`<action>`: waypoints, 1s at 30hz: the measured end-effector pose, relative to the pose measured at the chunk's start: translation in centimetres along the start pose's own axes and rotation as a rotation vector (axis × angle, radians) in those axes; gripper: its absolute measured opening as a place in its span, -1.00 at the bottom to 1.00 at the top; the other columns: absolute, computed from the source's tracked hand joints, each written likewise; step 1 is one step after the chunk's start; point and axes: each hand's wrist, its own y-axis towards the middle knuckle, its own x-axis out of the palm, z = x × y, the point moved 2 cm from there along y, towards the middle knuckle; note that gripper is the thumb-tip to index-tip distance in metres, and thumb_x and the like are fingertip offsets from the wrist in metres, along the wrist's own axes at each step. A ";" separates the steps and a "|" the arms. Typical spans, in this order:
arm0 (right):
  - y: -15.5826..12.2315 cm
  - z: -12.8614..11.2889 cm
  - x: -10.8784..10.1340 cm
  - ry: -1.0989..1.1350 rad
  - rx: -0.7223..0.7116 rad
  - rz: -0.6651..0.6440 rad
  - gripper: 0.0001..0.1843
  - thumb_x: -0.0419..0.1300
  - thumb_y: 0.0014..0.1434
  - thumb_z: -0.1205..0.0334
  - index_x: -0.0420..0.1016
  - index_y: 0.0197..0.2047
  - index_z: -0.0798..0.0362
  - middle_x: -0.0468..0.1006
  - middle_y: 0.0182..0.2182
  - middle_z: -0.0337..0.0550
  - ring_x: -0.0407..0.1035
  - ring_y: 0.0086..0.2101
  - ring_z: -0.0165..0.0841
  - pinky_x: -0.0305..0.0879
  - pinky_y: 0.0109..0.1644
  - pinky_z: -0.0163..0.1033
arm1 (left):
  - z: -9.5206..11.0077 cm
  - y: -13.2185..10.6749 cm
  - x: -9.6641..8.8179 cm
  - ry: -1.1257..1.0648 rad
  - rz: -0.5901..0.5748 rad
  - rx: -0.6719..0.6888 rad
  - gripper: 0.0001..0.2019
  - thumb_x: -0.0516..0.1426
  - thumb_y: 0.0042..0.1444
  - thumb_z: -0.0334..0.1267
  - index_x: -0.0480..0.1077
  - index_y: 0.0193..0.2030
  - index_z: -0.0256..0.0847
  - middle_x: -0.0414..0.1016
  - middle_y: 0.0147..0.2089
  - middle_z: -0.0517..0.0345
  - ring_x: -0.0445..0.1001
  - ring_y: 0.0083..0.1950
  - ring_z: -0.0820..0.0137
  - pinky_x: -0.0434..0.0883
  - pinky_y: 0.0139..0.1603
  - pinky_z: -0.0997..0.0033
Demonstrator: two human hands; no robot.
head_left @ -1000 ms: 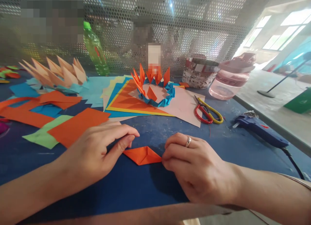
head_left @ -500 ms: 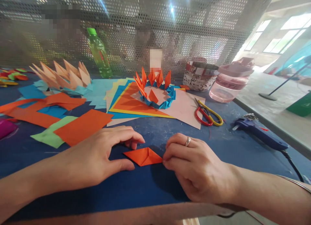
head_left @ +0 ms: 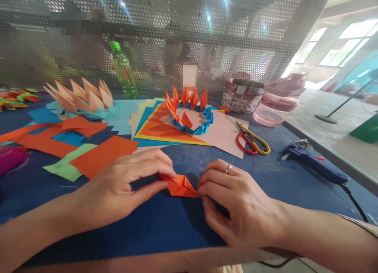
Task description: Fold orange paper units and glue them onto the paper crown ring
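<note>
From the head camera, the two bare hands work at the front of a blue table (head_left: 124, 237), with a small folded orange paper (head_left: 179, 185) between them, lying near the table's front edge at about 6 o'clock in the view. The left hand (head_left: 118, 186) comes in from 8 o'clock and grasps the paper's left tip between thumb and forefinger. The right hand (head_left: 239, 202), with a silver ring (head_left: 228, 169) on one finger, comes in from 4 o'clock and pinches the paper's right end, its other fingers curled below. Both hands are closed on the paper, which is raised a little at its left end.

Taking the folded paper as the clock's centre, a stack of coloured paper sheets (head_left: 153, 127) lies at 12 o'clock, with a paper ring with orange points (head_left: 189, 111) on top. At 1 o'clock are red-and-yellow scissors (head_left: 251, 141), and a blue glue gun (head_left: 310, 161) sits at 2 o'clock. A wrapped pot (head_left: 242, 96) and a pink plastic jar (head_left: 276, 107) stand beyond the scissors. At 11 o'clock are a peach paper crown (head_left: 79, 102) and a green bottle (head_left: 123, 70), and orange paper sheets (head_left: 103, 155) overlap green paper (head_left: 69, 166) at 10 o'clock. A perforated metal screen (head_left: 236, 29) rises behind everything.
</note>
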 end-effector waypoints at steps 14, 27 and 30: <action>-0.1 0.2 0.3 -0.073 -0.006 0.031 -0.73 0.25 0.18 0.10 0.49 -0.42 0.14 0.54 -0.43 -0.06 0.38 -0.28 -0.25 0.42 -0.15 -0.12 | 0.2 0.2 0.6 -0.081 0.113 0.060 -0.82 0.10 0.24 -0.38 0.52 -0.20 -0.06 0.56 -0.23 0.20 0.55 -0.22 0.42 0.46 -0.16 0.51; 1.7 1.4 0.4 0.450 0.519 -0.036 -0.80 0.18 0.22 0.36 0.55 -0.43 0.07 0.62 -0.41 -0.24 0.40 -0.29 -0.39 0.27 -0.15 -0.29 | -0.5 1.5 1.9 -0.816 0.049 -0.512 -0.77 0.16 0.20 -0.09 0.57 -0.21 -0.18 0.59 -0.29 0.13 0.49 -0.31 0.43 0.44 -0.32 0.52; 2.0 1.6 0.5 0.490 0.540 -0.039 -0.79 0.17 0.23 0.35 0.57 -0.41 0.07 0.63 -0.37 -0.23 0.40 -0.25 -0.38 0.24 -0.11 -0.29 | -0.6 2.0 1.9 -0.942 0.064 -0.617 -0.77 0.20 0.15 -0.09 0.60 -0.27 -0.19 0.57 -0.36 0.14 0.44 -0.33 0.45 0.38 -0.34 0.55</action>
